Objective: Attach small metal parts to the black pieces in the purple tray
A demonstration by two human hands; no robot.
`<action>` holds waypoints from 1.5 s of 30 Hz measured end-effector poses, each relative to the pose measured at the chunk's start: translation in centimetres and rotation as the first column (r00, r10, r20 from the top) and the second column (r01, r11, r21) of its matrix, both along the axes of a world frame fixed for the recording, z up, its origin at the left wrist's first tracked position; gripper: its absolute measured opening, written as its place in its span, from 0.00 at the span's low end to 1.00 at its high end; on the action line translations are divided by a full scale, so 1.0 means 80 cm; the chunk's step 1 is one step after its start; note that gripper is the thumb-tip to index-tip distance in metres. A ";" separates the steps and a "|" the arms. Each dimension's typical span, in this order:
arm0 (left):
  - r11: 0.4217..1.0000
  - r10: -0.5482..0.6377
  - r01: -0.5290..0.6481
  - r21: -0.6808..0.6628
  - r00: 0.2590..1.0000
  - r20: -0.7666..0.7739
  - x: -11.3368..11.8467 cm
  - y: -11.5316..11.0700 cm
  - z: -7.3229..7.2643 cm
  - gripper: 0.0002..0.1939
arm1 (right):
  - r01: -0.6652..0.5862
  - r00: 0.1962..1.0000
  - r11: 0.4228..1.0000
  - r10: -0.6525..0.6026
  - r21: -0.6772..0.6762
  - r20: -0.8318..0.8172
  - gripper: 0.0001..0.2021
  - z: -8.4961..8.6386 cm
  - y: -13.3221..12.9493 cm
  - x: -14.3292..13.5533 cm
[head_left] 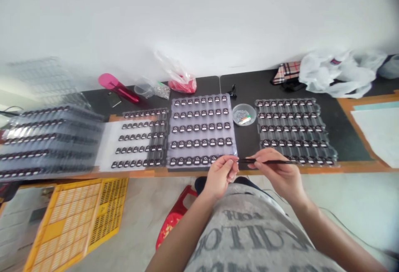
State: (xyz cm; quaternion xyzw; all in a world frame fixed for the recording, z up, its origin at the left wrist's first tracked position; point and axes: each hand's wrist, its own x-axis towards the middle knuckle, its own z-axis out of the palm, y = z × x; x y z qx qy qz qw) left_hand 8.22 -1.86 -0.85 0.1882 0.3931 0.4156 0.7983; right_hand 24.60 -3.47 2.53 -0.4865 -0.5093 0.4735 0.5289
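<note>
Over the front edge of the bench, my right hand (280, 172) holds a pair of black tweezers (274, 162) pointing left. Their tips reach the fingertips of my left hand (220, 174). That hand is closed in a pinch, and whatever it grips is too small to make out. Just behind my left hand lies a pale plastic tray (201, 135) with rows of small black parts bearing white labels. A round clear bowl (234, 120) of tiny pieces stands beside the tray, with a small orange-and-white item in it.
Similar trays lie to the right (293, 136) and left (149, 141), with a tall tray stack (82, 139) farther left. Behind stand a pink object (118, 87), small bags and white plastic bags (339, 74). A yellow crate (75, 218) and red stool (173, 216) are below.
</note>
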 end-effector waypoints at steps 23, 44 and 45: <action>0.994 -0.058 0.049 -0.094 0.994 -0.094 -0.006 -0.032 -0.036 0.14 | -0.008 1.000 0.986 0.007 -0.168 -0.008 0.03 -0.042 -0.019 -0.004; 0.965 -0.077 0.214 0.150 0.782 -0.619 -0.013 -0.026 -0.073 0.16 | 0.233 0.967 0.915 -0.252 -0.328 -0.018 0.11 -0.105 0.003 -0.009; 0.960 -0.062 0.219 0.174 0.772 -0.632 -0.014 -0.025 -0.075 0.15 | 0.232 0.969 0.917 -0.249 -0.323 -0.010 0.11 -0.107 0.003 -0.009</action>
